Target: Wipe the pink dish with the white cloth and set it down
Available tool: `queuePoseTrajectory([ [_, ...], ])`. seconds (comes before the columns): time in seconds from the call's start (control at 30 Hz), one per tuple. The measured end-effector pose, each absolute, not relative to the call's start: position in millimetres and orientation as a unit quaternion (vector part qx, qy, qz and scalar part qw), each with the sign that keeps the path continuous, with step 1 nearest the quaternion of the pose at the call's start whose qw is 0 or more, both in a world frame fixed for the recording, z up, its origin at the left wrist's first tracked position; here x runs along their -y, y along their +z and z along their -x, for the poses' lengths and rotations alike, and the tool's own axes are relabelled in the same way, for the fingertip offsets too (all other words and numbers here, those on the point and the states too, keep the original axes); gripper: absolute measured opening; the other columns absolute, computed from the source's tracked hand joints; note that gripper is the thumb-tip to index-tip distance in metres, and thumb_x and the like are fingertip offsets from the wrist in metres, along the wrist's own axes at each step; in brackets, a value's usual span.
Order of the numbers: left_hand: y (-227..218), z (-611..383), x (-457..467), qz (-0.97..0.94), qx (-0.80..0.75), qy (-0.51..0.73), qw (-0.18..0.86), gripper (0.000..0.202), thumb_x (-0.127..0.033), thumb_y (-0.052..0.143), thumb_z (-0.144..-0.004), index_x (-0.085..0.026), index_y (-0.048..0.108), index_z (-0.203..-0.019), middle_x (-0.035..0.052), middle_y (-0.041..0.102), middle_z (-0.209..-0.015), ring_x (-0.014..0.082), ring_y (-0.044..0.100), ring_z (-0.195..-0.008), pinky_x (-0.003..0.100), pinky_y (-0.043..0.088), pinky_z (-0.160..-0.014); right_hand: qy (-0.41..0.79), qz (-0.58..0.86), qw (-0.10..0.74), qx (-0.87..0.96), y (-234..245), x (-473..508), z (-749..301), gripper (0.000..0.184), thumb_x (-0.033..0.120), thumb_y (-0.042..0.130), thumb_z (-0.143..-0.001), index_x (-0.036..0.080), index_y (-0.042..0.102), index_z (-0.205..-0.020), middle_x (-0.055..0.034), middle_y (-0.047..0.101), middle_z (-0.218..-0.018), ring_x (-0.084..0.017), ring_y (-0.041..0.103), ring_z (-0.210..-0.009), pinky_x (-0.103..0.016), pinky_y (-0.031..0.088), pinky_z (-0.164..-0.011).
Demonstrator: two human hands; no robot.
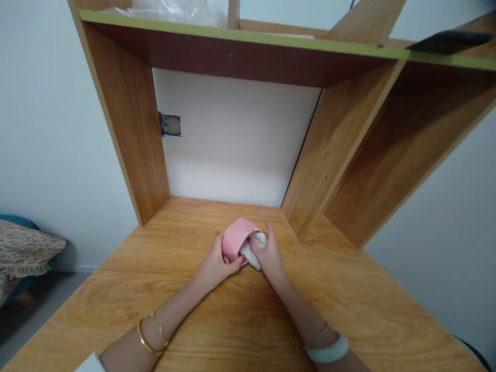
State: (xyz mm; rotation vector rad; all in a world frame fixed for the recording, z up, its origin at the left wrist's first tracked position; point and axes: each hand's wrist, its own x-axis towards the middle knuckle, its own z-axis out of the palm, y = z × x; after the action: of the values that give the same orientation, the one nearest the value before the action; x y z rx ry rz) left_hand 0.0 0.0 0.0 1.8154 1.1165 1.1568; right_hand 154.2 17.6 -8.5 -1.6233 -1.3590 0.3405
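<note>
Just above the wooden desk, a pink faceted box (237, 236), seemingly folded paper, lies tilted with its opening toward the right. My left hand (217, 264) grips it from the left and below, thumb at the lower rim. White, soft, crumpled material (251, 257), like tissue or thin cloth, fills the opening and bulges out. My right hand (269, 257) has its thumb and some fingers pressed into this white material at the opening, with one finger raised. The inside of the box and some fingertips are hidden.
The wooden desk (232, 320) runs under both arms. Behind it stands a shelf unit with a left side panel (127, 119), an upright divider (333, 155) and an upper shelf (248, 54). Clear plastic wrapping (178, 11) and a dark flat object (449, 41) lie up there.
</note>
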Motion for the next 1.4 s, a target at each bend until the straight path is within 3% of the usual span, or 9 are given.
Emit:
queuePoseTrajectory([
  [0.13, 5.8, 3.5, 1.5, -0.72, -0.45, 0.428, 0.31, 0.055, -0.03, 0.062, -0.068, -0.014, 0.04, -0.116, 0.0075, 0.061, -0.097, 0.02, 0.059, -0.083, 0.03, 0.047, -0.07, 0.063, 0.72, 0.383, 0.576, 4.5, -10.7, -160.3, 0.075, 0.036, 0.053, -0.073, 0.015, 0.019, -0.136, -0.0085, 0.065, -0.081, -0.023, 0.062, -0.071, -0.027, 0.042, -0.056],
  [0.3, 11.4, 8.8, 3.5, -0.754, -0.46, 0.383, 0.273, 0.067, -0.026, 0.06, -0.066, -0.018, 0.034, -0.127, 0.0082, 0.059, -0.11, 0.0247, 0.057, -0.096, 0.035, 0.044, -0.083, 0.022, 0.724, 0.327, 0.607, 7.5, -7.1, -162.9, 0.075, 0.035, 0.052, -0.074, 0.015, 0.016, -0.137, -0.007, 0.066, -0.075, -0.024, 0.062, -0.065, -0.027, 0.04, -0.054],
  [0.6, 11.1, 13.0, 2.4, -0.768, -0.46, 0.368, 0.252, 0.073, -0.033, 0.059, -0.07, -0.018, 0.027, -0.134, 0.011, 0.054, -0.119, 0.0271, 0.054, -0.103, 0.038, 0.042, -0.087, 0.087, 0.644, 0.388, 0.653, -10.0, -13.6, -165.2, 0.062, 0.026, 0.045, -0.077, 0.016, 0.023, -0.135, -0.0098, 0.064, -0.092, -0.023, 0.061, -0.077, -0.03, 0.045, -0.065],
  [0.83, -8.4, 6.6, -7.3, -0.725, -0.368, 0.451, 0.368, 0.083, -0.039, 0.063, -0.072, -0.015, 0.014, -0.135, 0.0142, 0.042, -0.128, 0.0243, 0.045, -0.113, 0.037, 0.036, -0.094, 0.123, 0.624, 0.481, 0.603, -20.1, -18.5, -164.8, 0.062, 0.031, 0.042, -0.078, 0.013, 0.022, -0.135, -0.0111, 0.063, -0.095, -0.022, 0.06, -0.081, -0.033, 0.047, -0.069],
  [0.97, -15.1, -1.5, -6.0, -0.719, -0.332, 0.46, 0.402, 0.086, -0.038, 0.067, -0.068, -0.017, 0.014, -0.133, 0.0139, 0.043, -0.126, 0.0239, 0.043, -0.114, 0.037, 0.035, -0.094, 0.153, 0.611, 0.539, 0.559, -22.1, -21.1, -160.5, 0.065, 0.031, 0.044, -0.077, 0.012, 0.022, -0.135, -0.0128, 0.06, -0.102, -0.023, 0.058, -0.09, -0.036, 0.046, -0.076],
  [1.1, -11.8, -3.7, -2.8, -0.699, -0.349, 0.487, 0.39, 0.072, -0.034, 0.063, -0.072, -0.018, 0.02, -0.127, 0.0116, 0.046, -0.122, 0.0209, 0.048, -0.109, 0.034, 0.038, -0.091, 0.2, 0.584, 0.56, 0.553, -20.2, -20.6, -153.6, 0.068, 0.031, 0.046, -0.075, 0.012, 0.021, -0.135, -0.0119, 0.058, -0.106, -0.021, 0.058, -0.093, -0.035, 0.045, -0.081],
  [1.3, -3.2, 1.0, -3.4, -0.698, -0.408, 0.459, 0.368, 0.068, -0.033, 0.063, -0.07, -0.015, 0.026, -0.124, 0.0093, 0.058, -0.105, 0.0201, 0.058, -0.092, 0.031, 0.047, -0.077, 0.171, 0.635, 0.505, 0.559, -9.0, -15.7, -150.6, 0.073, 0.031, 0.052, -0.072, 0.013, 0.019, -0.135, -0.0112, 0.061, -0.102, -0.021, 0.06, -0.087, -0.032, 0.046, -0.075],
  [1.4, 0.0, 2.8, -3.5, -0.707, -0.417, 0.444, 0.359, 0.07, -0.033, 0.064, -0.069, -0.014, 0.027, -0.125, 0.0092, 0.06, -0.102, 0.0196, 0.06, -0.087, 0.029, 0.049, -0.072, 0.133, 0.67, 0.455, 0.571, -2.0, -12.6, -153.5, 0.075, 0.032, 0.053, -0.072, 0.015, 0.018, -0.136, -0.0098, 0.064, -0.093, -0.021, 0.062, -0.079, -0.029, 0.047, -0.066],
])
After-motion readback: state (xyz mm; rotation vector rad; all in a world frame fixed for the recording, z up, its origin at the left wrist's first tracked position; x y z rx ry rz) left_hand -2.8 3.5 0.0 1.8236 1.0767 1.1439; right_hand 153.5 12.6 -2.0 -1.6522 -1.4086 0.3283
